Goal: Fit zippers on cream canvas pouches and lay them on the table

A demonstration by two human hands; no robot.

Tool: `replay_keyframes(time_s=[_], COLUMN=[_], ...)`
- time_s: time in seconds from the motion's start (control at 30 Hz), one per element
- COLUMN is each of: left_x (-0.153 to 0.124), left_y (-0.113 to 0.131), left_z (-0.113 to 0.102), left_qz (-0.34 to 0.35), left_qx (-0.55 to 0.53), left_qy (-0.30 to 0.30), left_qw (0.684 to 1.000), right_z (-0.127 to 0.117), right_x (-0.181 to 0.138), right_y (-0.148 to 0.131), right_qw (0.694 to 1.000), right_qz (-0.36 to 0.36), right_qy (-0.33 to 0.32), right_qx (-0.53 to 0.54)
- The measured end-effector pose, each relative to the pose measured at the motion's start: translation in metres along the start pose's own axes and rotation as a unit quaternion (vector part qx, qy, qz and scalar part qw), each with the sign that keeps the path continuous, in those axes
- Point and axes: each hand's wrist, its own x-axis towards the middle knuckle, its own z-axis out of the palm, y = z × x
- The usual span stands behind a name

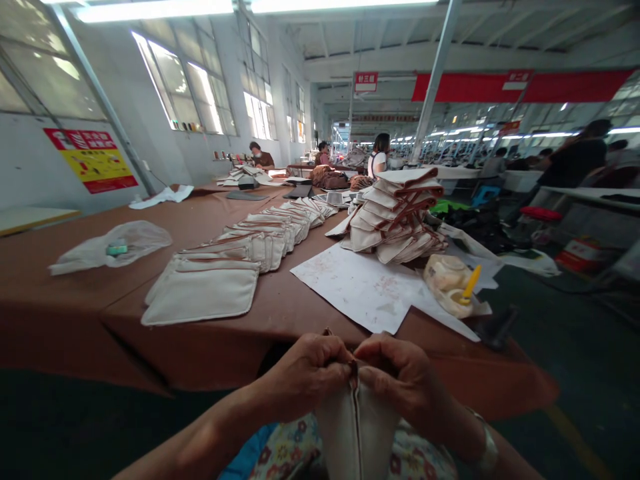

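Pinching the upper end of a pale, leathery-looking piece (333, 430) with the left hand (320, 370) and right hand (403, 373), one each side of its dark seam (356, 413), above flowery cloth (295, 447) and in front of the brown table (120, 290). Looks light, bendy and tough, maybe a touch slick, so best grabbed near that seam. Can't make out the exact fingerhold or the piece's lower end, cut off below.
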Motion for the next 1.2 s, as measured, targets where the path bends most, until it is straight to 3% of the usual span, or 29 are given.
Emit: replay_keyframes(time_s=[0.13,0.27,0.4,0.57,0.63,0.73,0.8,0.9,1.03,1.2], left_x=[0.002,0.002,0.001,0.002,0.001,0.000,-0.001,-0.001,-0.003,-0.004], left_y=[0.000,0.001,0.003,0.002,0.001,0.001,0.001,0.003,0.002,-0.005], left_z=[0.003,0.003,0.006,0.007,0.006,0.003,0.002,0.001,0.005,0.018], left_qz=[-0.014,-0.017,-0.054,-0.040,-0.027,-0.003,0.008,0.022,0.035,0.021], left_qx=[0.001,-0.111,-0.208,-0.221,-0.197,-0.148,-0.117,-0.087,-0.120,-0.260], left_qy=[-0.006,-0.039,-0.027,-0.065,-0.087,-0.096,-0.091,-0.086,-0.086,-0.085], left_qw=[1.000,0.993,0.976,0.972,0.976,0.984,0.989,0.992,0.988,0.962], right_z=[0.002,0.001,-0.004,-0.007,-0.008,-0.012,-0.016,-0.022,-0.021,-0.012], right_x=[-0.001,-0.005,-0.009,-0.014,-0.017,-0.018,-0.016,-0.011,-0.009,-0.016], right_y=[0.002,0.007,0.008,0.004,0.001,-0.004,-0.007,-0.012,-0.014,-0.009], right_qw=[0.999,0.996,0.987,0.967,0.974,0.998,0.997,0.990,0.984,0.994], right_qz=[-0.041,-0.090,-0.159,-0.224,-0.199,-0.065,0.017,0.072,0.062,-0.044], right_qy=[0.015,0.020,0.004,0.006,0.000,-0.010,-0.020,-0.084,-0.143,-0.095], right_qx=[0.014,0.022,-0.039,-0.124,-0.109,0.016,0.070,0.086,0.091,0.042])
